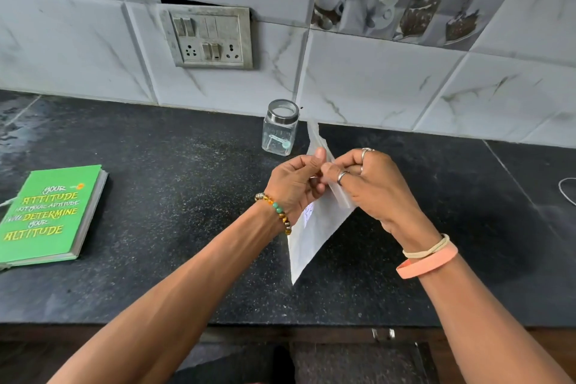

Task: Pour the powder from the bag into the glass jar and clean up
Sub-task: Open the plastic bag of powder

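Observation:
A white bag (311, 234) hangs tilted above the black counter, held near its top edge by both hands. My left hand (294, 184) pinches the bag's upper edge from the left, thumb up. My right hand (371, 184), with rings on its fingers, pinches the same edge from the right. Behind them, a small square glass jar (279, 131) with a metal-rimmed lid stands upright near the tiled wall. A small pale green scoop shows through the jar's glass. The powder inside the bag is hidden.
A green hardcover book (50, 212) lies on the black speckled counter (174, 196) at the left. A switch and socket panel (208, 37) sits on the tiled wall. A thin white cord (567, 193) shows at the right edge. The counter's front edge runs below my forearms.

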